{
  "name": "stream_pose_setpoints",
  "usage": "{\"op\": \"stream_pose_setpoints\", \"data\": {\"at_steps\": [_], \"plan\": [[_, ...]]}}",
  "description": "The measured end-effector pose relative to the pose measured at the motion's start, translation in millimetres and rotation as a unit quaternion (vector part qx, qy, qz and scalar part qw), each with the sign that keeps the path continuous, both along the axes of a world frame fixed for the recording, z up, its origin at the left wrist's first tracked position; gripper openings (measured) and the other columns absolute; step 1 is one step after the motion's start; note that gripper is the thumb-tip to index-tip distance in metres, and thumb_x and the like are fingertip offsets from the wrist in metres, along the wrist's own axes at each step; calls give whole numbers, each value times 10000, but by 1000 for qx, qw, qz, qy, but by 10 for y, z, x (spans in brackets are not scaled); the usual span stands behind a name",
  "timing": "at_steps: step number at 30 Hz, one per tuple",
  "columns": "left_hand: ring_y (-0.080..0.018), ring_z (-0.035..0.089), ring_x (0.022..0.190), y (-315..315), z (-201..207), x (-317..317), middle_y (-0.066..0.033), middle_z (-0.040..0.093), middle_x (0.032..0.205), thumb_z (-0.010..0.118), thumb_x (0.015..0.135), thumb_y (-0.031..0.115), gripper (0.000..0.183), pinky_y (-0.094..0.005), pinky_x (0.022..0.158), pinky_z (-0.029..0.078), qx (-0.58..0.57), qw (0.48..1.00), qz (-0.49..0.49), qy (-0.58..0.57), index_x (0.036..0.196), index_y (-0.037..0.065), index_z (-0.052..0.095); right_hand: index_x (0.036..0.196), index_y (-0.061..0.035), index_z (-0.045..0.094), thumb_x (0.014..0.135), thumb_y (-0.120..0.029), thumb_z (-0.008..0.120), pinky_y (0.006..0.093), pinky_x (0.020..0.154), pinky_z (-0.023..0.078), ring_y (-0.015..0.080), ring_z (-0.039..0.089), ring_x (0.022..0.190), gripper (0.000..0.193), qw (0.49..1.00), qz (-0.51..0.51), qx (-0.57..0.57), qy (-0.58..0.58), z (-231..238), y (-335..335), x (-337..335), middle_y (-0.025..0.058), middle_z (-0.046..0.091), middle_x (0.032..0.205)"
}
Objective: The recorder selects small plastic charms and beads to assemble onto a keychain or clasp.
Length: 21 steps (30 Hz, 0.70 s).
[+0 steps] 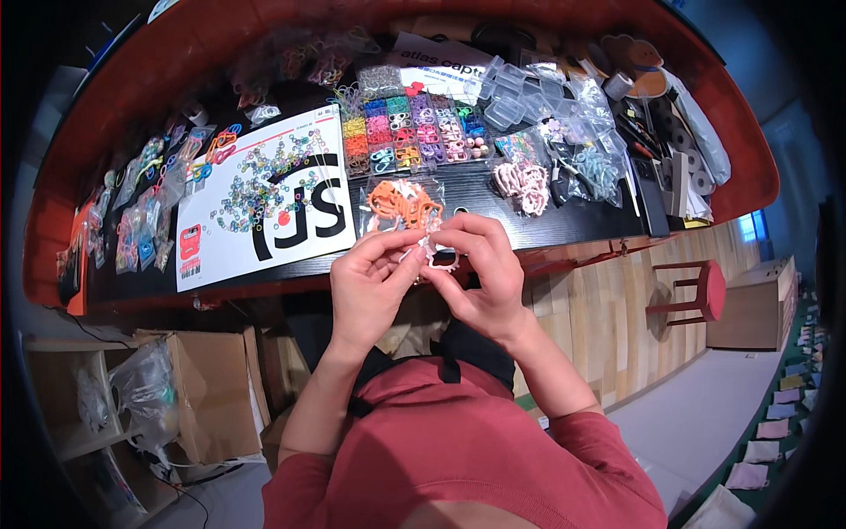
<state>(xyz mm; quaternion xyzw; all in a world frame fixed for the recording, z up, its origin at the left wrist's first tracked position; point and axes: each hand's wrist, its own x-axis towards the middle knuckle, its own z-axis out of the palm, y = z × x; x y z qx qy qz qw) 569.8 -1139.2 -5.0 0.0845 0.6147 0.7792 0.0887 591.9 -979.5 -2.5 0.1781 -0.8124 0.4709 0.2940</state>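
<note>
We are pinching a small white ring piece (438,257) between both hands, left hand (370,280) and right hand (480,269) closed on it, just before the compartment box (410,132) holding sorted coloured clips.

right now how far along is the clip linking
Done: a pale pink chain lies piled on the table. In hand: both hands, left and right, pinch a white clip at the table edge. Left: an orange bag, the sorted tray and loose rings on the sheet.
</note>
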Motion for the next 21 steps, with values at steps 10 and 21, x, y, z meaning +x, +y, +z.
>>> {"op": "stream_pose_setpoints", "data": {"at_steps": [10,21], "plan": [[-125,682,803,-68,-20,-138,-90,675,908,626,909,-13,144,-224,732,573,-23,997,-32,-65,1040,-71,644,1035,-27,616,646,-22,800,365,682,504,288,605,831,431,996,12,74,49,-102,42,-148,123,595,1016],[-110,656,755,-86,-26,-312,-91,661,883,662,874,-34,106,-226,699,554,-36,999,25,21,971,-64,631,1062,-31,629,683,-134,845,342,708,521,262,613,878,449,998,31,52,31,-49,35,-354,117,603,1030]]}}
